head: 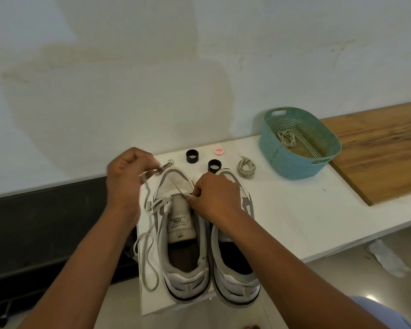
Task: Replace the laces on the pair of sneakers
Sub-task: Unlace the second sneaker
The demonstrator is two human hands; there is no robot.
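**White sneakers, one being laced**

Two sneakers stand side by side on the white table [282,210], heels toward me. My left hand [125,179] is raised beside the left sneaker [180,245], fingers curled, pinching its lace [147,243]. My right hand [215,195] pinches the lace at the eyelets, resting against the right sneaker [235,276]. Beyond lie two black rings, one coiled lace [246,167], and another in one blue basket [299,143].
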